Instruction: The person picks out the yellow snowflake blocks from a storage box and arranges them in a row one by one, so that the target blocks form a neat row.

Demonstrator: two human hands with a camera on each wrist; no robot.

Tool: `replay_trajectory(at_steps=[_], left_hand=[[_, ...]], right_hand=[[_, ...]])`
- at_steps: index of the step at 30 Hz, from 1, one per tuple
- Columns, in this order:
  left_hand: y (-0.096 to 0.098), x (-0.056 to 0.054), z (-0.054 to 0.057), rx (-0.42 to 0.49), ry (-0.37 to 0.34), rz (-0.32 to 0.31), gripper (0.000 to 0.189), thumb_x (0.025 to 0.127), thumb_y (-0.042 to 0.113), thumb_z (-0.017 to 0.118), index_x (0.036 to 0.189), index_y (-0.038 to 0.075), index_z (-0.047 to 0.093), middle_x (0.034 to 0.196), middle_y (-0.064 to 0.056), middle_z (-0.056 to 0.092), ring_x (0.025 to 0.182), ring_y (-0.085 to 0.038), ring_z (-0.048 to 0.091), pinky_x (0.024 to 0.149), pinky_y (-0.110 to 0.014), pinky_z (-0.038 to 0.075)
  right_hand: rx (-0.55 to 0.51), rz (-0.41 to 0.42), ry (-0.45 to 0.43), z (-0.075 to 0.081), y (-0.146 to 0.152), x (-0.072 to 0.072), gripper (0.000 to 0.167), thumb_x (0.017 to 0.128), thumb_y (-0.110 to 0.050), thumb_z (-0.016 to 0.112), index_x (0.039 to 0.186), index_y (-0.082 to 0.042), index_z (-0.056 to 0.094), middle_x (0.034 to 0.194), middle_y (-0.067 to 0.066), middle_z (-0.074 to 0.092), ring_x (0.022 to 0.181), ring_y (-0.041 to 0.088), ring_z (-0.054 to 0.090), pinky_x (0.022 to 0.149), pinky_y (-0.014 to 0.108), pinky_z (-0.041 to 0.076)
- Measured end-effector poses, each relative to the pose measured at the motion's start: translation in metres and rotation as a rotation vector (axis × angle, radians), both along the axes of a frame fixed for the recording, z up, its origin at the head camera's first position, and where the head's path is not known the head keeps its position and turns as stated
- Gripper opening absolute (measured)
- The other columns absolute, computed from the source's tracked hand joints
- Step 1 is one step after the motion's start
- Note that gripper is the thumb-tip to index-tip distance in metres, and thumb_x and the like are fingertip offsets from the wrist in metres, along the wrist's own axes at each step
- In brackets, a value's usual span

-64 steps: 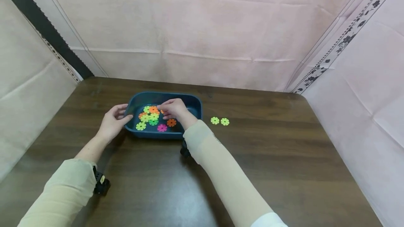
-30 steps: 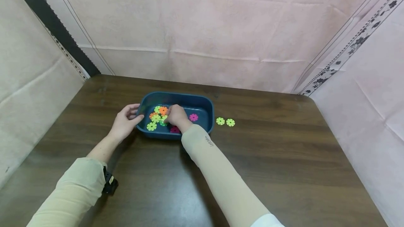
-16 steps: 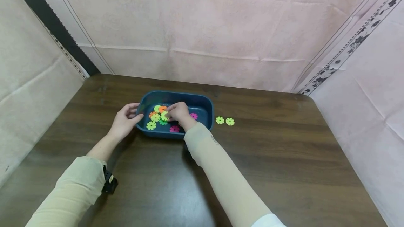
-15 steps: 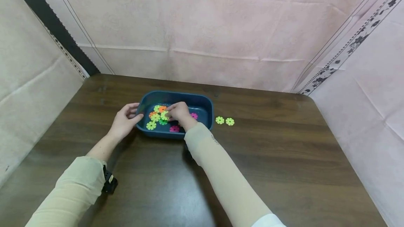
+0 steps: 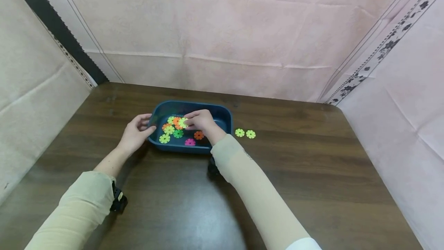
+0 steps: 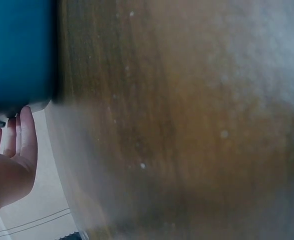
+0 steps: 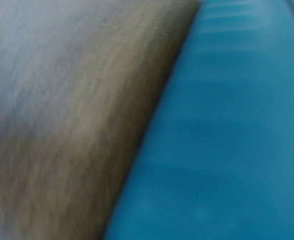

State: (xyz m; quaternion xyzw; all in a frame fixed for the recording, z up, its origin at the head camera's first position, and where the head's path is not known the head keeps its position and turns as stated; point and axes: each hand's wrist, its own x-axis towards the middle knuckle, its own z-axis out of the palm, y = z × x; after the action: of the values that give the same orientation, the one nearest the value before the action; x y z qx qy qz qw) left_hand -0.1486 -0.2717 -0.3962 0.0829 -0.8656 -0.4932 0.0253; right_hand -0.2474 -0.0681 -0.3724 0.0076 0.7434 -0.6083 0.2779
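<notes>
One yellow-green disc pinched in right hand, over the blue tray; contact with the discs below can't be told. Left hand grips the tray end beside it, thumb at the rim. In tray, between the hands: a cluster of yellow-green and orange discs, plus a green disc. Nearer the person than right hand: orange disc, pink disc. Outside tray, right of right hand: two yellow-green discs on worktop.

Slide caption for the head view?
Left hand grips the tub, right hand pinches a yellow disc over it, two yellow discs lie on the table.
</notes>
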Motion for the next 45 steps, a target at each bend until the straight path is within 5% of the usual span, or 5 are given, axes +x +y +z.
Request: replay_trajectory(at_steps=[10,23,31,35,45], left_hand=[[0.000,0.002,-0.001,0.005,0.011,0.004,0.049,0.096,0.022,0.051,0.139,0.003,0.037,0.130,-0.026,0.051,0.109,-0.030,0.050,0.067,-0.009,0.045],[0.001,-0.001,-0.001,0.010,0.022,-0.012,0.050,0.096,0.024,0.052,0.139,0.003,0.038,0.127,-0.026,0.052,0.106,-0.028,0.050,0.067,-0.008,0.045],[-0.001,-0.001,-0.002,0.002,0.034,-0.007,0.048,0.095,0.022,0.053,0.138,0.003,0.039,0.126,-0.025,0.053,0.095,-0.013,0.053,0.066,-0.010,0.046],[-0.002,-0.002,-0.002,0.000,0.046,-0.007,0.048,0.095,0.022,0.053,0.137,0.003,0.040,0.125,-0.025,0.054,0.089,-0.004,0.051,0.066,-0.010,0.047],[0.000,-0.001,-0.001,0.007,0.028,-0.011,0.049,0.096,0.023,0.052,0.138,0.003,0.039,0.126,-0.025,0.054,0.092,-0.008,0.052,0.067,-0.009,0.046]], right_hand=[[-0.087,0.077,0.014,0.026,0.031,-0.004,0.029,0.086,-0.001,0.063,0.115,0.001,0.064,0.116,0.017,0.062,0.081,0.019,0.066,0.096,0.042,0.047],[-0.074,0.108,0.037,0.047,0.100,-0.020,0.035,0.089,0.002,0.057,0.125,0.005,0.056,0.124,0.018,0.056,0.081,0.013,0.063,0.091,0.037,0.050],[-0.057,0.084,0.030,0.044,0.151,-0.033,0.039,0.091,0.005,0.051,0.130,0.009,0.048,0.104,0.010,0.058,0.076,0.010,0.063,0.097,0.040,0.045],[-0.044,0.100,0.011,0.036,0.176,-0.041,0.039,0.093,0.005,0.048,0.131,0.011,0.043,0.096,0.004,0.058,0.076,0.009,0.064,0.083,0.029,0.054],[-0.009,0.035,-0.083,0.003,0.221,-0.053,0.040,0.093,0.006,0.045,0.133,0.012,0.039,0.083,-0.002,0.061,0.074,0.007,0.063,0.072,0.021,0.054]])
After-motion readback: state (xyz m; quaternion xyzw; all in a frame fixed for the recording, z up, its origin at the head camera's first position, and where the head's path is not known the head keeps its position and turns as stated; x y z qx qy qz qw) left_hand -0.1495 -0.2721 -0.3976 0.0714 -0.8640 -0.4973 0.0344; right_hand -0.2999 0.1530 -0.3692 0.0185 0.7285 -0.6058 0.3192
